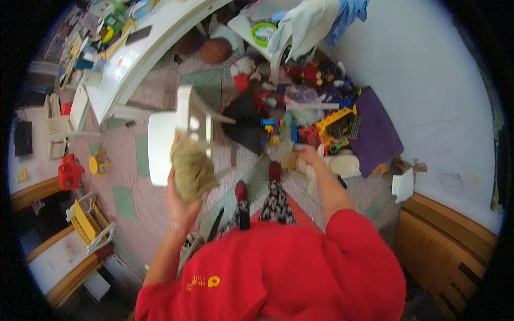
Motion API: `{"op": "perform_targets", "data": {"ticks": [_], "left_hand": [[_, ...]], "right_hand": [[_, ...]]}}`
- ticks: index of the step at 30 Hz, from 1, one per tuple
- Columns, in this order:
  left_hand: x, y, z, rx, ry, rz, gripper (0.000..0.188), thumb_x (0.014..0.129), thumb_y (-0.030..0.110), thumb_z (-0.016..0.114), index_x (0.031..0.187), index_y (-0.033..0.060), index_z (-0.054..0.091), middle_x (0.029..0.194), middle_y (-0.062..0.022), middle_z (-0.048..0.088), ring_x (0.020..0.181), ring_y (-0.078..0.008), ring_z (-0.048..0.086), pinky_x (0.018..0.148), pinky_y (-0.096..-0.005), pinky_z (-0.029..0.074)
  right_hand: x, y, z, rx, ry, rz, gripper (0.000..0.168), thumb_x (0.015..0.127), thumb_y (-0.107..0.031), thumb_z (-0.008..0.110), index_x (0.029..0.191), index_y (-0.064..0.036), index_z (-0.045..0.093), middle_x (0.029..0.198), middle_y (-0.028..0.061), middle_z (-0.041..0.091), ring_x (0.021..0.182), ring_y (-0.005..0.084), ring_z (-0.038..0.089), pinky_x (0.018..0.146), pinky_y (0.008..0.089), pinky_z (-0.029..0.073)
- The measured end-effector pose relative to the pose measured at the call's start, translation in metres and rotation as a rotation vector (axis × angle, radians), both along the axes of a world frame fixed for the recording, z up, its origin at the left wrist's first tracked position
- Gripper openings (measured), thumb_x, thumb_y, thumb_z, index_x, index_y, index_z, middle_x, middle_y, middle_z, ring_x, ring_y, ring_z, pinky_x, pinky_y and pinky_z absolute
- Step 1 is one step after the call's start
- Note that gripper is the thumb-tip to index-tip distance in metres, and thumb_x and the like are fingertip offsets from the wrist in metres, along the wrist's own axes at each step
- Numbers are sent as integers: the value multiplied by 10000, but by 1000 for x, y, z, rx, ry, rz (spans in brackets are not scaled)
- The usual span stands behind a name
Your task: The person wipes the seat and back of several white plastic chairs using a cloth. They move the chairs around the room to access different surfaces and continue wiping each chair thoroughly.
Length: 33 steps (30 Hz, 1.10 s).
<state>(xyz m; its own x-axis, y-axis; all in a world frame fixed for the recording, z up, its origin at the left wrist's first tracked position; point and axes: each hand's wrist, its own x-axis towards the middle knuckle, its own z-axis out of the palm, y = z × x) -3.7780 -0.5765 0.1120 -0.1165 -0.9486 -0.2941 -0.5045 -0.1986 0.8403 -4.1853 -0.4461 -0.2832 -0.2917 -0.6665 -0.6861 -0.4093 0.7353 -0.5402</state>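
Note:
My left hand (181, 206) is closed around a bundled olive-beige cloth-like thing (192, 168), blurred, which hangs over the edge of a white plastic chair (161, 148). Out over the floor, my right hand (309, 155) holds a pale brown, crumpled thing (289, 160) by its edge; its kind is too blurred to tell. Just beyond that hand lie a yellow and red toy (333, 122), small blue and yellow toy parts (274, 130) and a cream-coloured oval thing (344, 165).
A purple mat (375, 132) leans near the wall. Farther off are a heap of toys (309, 76), a basketball (216, 51) and a white chair (251, 32) with clothes. A white table (120, 68) is at upper left; a yellow stool (97, 162) stands left.

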Motion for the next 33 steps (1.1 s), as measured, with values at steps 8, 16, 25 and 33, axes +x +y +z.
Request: {"op": "perform_targets", "data": {"ticks": [8,16,25,33], "left_hand": [[-8,-19,33,436,657,448,576,848,356,557,1314,55,402,1229,-125,528,1164,-282,491,949,-489,427],[86,7,1,237,-369,278,482,922,353,408,1341,116,395,1313,-164,453,1184,-348,443,942,-464,408],[192,-19,13,217,-563,499,519,894,356,450,1341,99,386,1309,-161,454,1181,-340,449,942,-460,414],[253,-65,55,153,-680,474,556,870,358,488,1341,84,378,1305,-159,454,1179,-332,455,941,-456,419]], "right_hand": [[24,-45,-69,199,168,208,422,690,-220,615,1077,-52,613,1106,202,593,1039,345,562,903,398,444],[-9,-125,-173,77,134,48,628,702,-149,675,1263,7,438,1271,266,451,1184,374,452,973,413,405],[25,-188,-265,-73,265,231,809,732,-258,713,1366,5,285,1397,227,321,1254,358,382,1015,400,363],[130,-162,-360,-12,541,-436,624,703,-425,713,1096,22,524,1186,228,508,1010,374,552,832,417,477]]}}
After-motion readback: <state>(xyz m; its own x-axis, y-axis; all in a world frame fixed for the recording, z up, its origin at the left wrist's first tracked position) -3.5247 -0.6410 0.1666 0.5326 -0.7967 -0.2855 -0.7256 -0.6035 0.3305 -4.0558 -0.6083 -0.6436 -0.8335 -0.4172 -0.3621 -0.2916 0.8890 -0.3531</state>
